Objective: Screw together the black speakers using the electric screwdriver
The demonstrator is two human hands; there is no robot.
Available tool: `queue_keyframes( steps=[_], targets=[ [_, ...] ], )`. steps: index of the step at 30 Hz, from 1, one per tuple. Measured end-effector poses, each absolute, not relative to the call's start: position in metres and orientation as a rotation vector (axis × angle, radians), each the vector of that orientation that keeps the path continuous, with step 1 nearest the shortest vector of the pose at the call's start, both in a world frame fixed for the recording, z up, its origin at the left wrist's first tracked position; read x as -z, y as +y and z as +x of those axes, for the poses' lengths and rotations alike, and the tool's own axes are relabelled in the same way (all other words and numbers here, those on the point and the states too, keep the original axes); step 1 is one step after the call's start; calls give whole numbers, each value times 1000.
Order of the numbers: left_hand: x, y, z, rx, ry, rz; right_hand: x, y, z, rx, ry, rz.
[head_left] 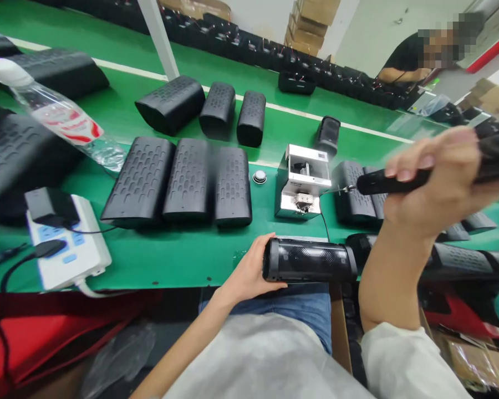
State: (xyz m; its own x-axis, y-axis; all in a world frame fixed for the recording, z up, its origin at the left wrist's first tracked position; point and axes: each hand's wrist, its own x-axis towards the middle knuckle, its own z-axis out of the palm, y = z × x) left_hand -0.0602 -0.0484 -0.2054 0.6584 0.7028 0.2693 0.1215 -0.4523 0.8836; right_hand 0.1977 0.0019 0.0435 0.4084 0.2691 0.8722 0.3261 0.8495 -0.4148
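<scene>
A black speaker (311, 260) lies at the front edge of the green table, its shiny grille side up. My left hand (255, 266) grips its left end, with the fingers behind and the thumb in front. Raised at the right, my right hand (434, 172) is wrapped round a black power screwdriver (385, 182), slightly smeared by motion. Its thin bit points left at the front of a silver screw feeder (303, 180). Whether the bit carries a screw is too small to tell. A small round silver disc (259, 177) rests left of the feeder.
Several black speaker shells (191, 174) stand left of the feeder and others farther back. A water bottle (62, 116) leans at the left, above a white power strip (72, 244) with cables. More speakers (461, 260) line the right front edge. Across the table sits a person (403, 58).
</scene>
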Motion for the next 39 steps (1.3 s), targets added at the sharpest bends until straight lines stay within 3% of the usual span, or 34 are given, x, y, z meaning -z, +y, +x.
queue_keyframes(
  steps=[6,14,26,39],
  targets=[
    [209,-47,-60,-783,663,1929,-22,21,186,-195,-1245,-606],
    [209,-48,-59,-792,671,1932,-5,36,185,-199,-1198,-707],
    [206,-47,-58,-815,616,1934,-36,-18,163,-357,-1211,-661],
    [203,-48,-57,-810,614,1919,-10,-23,137,-486,-1260,-690]
  ],
)
